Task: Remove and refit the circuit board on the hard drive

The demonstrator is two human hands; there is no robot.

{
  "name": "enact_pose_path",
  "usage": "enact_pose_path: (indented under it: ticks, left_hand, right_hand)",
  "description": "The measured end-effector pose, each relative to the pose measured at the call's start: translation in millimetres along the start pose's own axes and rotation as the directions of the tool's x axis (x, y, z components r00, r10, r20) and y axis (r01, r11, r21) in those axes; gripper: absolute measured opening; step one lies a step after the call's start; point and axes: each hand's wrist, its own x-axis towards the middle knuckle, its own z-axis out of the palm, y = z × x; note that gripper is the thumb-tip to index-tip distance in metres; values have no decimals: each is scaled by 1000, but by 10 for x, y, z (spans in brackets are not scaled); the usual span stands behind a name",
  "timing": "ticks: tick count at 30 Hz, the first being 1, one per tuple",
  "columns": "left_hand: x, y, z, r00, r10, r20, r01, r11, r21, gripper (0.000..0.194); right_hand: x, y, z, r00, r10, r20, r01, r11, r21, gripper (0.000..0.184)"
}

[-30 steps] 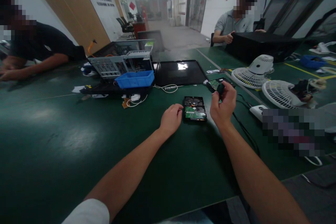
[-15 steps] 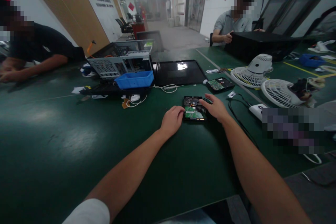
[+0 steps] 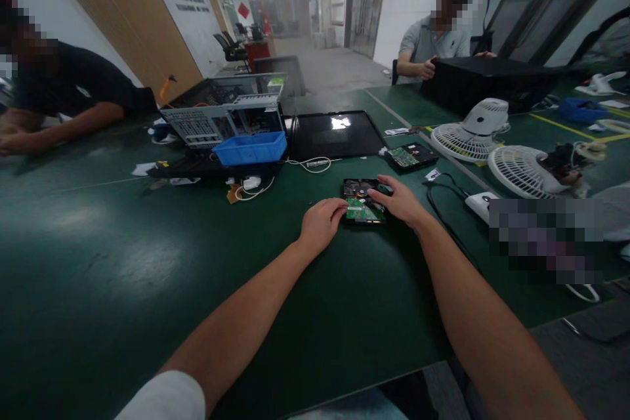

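Observation:
A hard drive [image 3: 365,211] lies on the green table in front of me, its green circuit board facing up and the black casing showing at the far end. My left hand [image 3: 322,223] has its fingers pressed together at the drive's left edge. On the other side, my right hand [image 3: 398,200] grips the drive, thumb over the top and forefinger along the far right corner. The right hand's other fingers are mostly hidden behind the palm. Farther back to the right lies a second hard drive [image 3: 411,156], touched by neither hand.
An opened computer case [image 3: 197,126] with a blue tray [image 3: 251,148] stands at the back left, beside a flat black panel [image 3: 337,134]. White fan parts [image 3: 516,170], cables and a power strip [image 3: 480,205] lie to the right. Two people sit across the table, one holding a black box [image 3: 487,82].
My right thumb has slid slightly left over the top of the hard drive. The left hand stays at the left edge. The whole view has shifted a little.

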Motion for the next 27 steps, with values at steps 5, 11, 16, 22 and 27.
enact_pose_path:
  ticks: [5,11,16,22,27]
  left_hand:
    - [9,-24,12,1000,29,-3,-29,999,39,18]
    - [21,-16,-4,999,32,32,-34,997,66,19]
    - [16,18,-19,998,40,48,-45,994,104,21]
    - [18,-4,5,997,51,53,-55,995,80,22]
    - [23,-73,25,998,54,-29,-54,999,-6,22]
  right_hand:
    - [11,-17,20,1000,-5,26,5,1000,0,67]
    - [17,-23,22,999,-1,33,1,1000,-5,67]
    - [7,-37,16,1000,-4,24,4,1000,-18,65]
    - [9,-39,12,1000,2,31,-1,999,-48,67]
    - [2,-58,4,999,20,48,-19,999,-29,67]
